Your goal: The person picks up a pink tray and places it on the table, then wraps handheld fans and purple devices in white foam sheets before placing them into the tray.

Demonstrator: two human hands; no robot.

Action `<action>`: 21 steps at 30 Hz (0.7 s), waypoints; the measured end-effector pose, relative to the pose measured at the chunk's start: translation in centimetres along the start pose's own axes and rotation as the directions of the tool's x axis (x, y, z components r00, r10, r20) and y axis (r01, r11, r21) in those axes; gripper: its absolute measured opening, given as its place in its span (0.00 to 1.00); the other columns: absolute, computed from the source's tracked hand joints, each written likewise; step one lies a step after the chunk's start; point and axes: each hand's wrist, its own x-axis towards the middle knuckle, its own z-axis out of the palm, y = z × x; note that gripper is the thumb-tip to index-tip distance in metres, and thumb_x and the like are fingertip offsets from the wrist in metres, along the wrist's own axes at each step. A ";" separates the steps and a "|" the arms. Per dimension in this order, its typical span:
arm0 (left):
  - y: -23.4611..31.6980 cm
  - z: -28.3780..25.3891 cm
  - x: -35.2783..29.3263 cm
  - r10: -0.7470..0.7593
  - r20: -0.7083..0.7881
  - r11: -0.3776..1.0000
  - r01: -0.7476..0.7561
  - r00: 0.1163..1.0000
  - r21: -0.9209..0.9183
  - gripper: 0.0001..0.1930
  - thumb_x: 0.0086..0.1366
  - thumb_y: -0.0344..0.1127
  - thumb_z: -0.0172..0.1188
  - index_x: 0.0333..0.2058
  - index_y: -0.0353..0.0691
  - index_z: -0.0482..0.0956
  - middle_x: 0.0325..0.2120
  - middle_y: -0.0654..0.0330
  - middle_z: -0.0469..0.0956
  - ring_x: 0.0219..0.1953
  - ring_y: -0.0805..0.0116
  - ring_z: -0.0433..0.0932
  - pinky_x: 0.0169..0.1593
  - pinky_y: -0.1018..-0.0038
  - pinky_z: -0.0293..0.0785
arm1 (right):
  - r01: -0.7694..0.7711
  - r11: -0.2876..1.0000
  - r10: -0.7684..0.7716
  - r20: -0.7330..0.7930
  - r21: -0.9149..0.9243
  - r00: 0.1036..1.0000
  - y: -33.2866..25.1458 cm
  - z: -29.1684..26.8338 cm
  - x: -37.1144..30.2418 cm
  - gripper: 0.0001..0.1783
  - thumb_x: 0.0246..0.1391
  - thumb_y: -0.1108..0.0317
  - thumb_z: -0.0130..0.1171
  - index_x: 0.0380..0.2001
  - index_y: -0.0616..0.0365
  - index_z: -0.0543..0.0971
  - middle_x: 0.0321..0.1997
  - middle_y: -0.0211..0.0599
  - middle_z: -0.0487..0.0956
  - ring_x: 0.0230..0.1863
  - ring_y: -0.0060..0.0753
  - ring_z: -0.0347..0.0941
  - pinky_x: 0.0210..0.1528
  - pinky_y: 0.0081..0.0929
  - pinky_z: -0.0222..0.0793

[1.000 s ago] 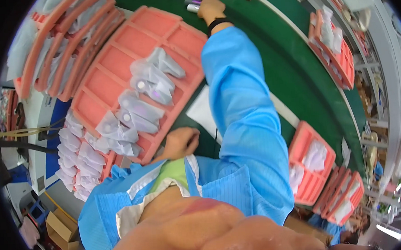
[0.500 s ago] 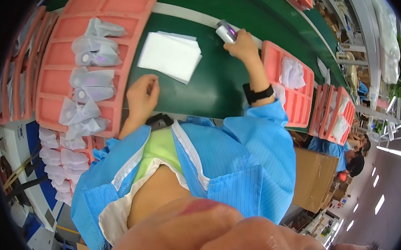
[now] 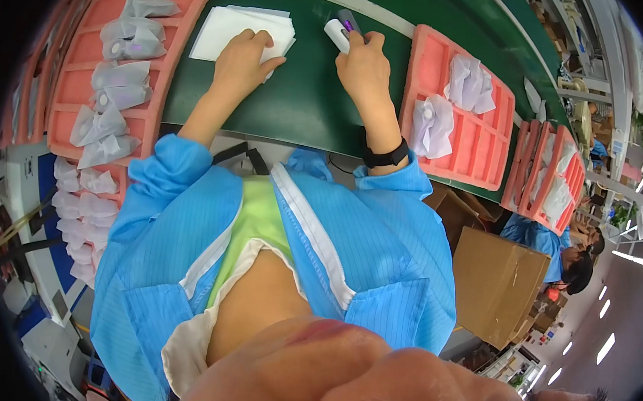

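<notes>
A stack of white paper sheets [image 3: 231,29] lies slightly fanned on the green work surface. My left hand [image 3: 243,63] rests on its near right edge, fingers bent over the sheets and thumb held apart. To the right, my right hand [image 3: 365,62] grips a small device with a white cylindrical part [image 3: 337,35] and a dark grey part with a purple sheen. Its lower end is hidden by my fingers. The device is held just over the green surface, apart from the paper.
At left, a pink compartment tray [image 3: 167,77] holds several items wrapped in white sheets. Another pink tray [image 3: 474,141] on the right carries two wrapped bundles [image 3: 432,126]. More trays stand beyond it. A cardboard box [image 3: 499,281] and another person [image 3: 529,234] are at lower right.
My left hand has reached forward from the near side onto the paper stack. My right hand has come closer to it with the device, now turned differently. The whole view has shifted a little.
</notes>
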 end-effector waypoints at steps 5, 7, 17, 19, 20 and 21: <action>-1.5 1.7 0.3 0.016 0.083 0.997 -0.023 0.996 0.076 0.09 0.57 0.35 0.63 0.35 0.41 0.77 0.29 0.57 0.76 0.30 0.58 0.77 0.34 0.69 0.72 | 0.030 0.999 -0.030 -0.022 0.012 0.999 0.4 -0.3 -1.5 0.22 0.45 0.69 0.59 0.46 0.62 0.74 0.50 0.61 0.68 0.35 0.59 0.76 0.38 0.46 0.75; -1.7 1.5 0.5 0.000 0.100 0.998 -0.005 0.995 0.055 0.09 0.56 0.34 0.63 0.35 0.41 0.77 0.29 0.56 0.76 0.30 0.58 0.76 0.34 0.70 0.72 | 0.135 0.979 -0.118 -0.116 0.151 0.986 0.0 -1.7 -1.9 0.23 0.47 0.67 0.60 0.49 0.62 0.74 0.47 0.58 0.72 0.32 0.53 0.77 0.32 0.39 0.74; 1.0 -3.4 -0.7 -0.148 0.196 0.739 0.240 0.969 -0.630 0.07 0.58 0.29 0.60 0.35 0.34 0.77 0.27 0.59 0.74 0.28 0.70 0.73 0.35 0.77 0.69 | -0.565 -0.201 -0.245 0.517 0.800 0.820 -4.3 -1.8 -4.3 0.30 0.56 0.62 0.59 0.59 0.66 0.66 0.34 0.43 0.79 0.21 0.29 0.76 0.15 0.13 0.60; 1.3 -4.1 -1.0 -0.183 0.238 0.645 0.299 0.954 -0.703 0.07 0.58 0.29 0.60 0.35 0.34 0.77 0.26 0.58 0.74 0.27 0.68 0.73 0.35 0.77 0.69 | -0.509 -0.216 -0.262 0.453 0.833 0.852 -4.2 -1.6 -4.5 0.28 0.56 0.63 0.59 0.57 0.64 0.68 0.33 0.43 0.79 0.22 0.30 0.77 0.16 0.13 0.61; 1.4 -4.4 -1.0 -0.195 0.213 0.643 0.289 0.957 -0.710 0.06 0.58 0.29 0.60 0.34 0.33 0.77 0.26 0.58 0.74 0.27 0.68 0.73 0.34 0.77 0.69 | -0.510 -0.215 -0.262 0.454 0.833 0.852 -4.2 -1.3 -4.6 0.28 0.56 0.63 0.59 0.57 0.64 0.68 0.33 0.43 0.79 0.22 0.30 0.77 0.16 0.13 0.61; 1.7 -4.6 -1.0 -0.204 0.189 0.640 0.278 0.960 -0.717 0.06 0.58 0.28 0.60 0.34 0.33 0.77 0.27 0.58 0.74 0.28 0.68 0.73 0.34 0.78 0.69 | -0.381 -0.039 -0.144 0.372 0.924 0.917 -4.2 -0.8 -4.7 0.27 0.54 0.64 0.60 0.56 0.63 0.69 0.33 0.43 0.79 0.22 0.30 0.77 0.17 0.14 0.62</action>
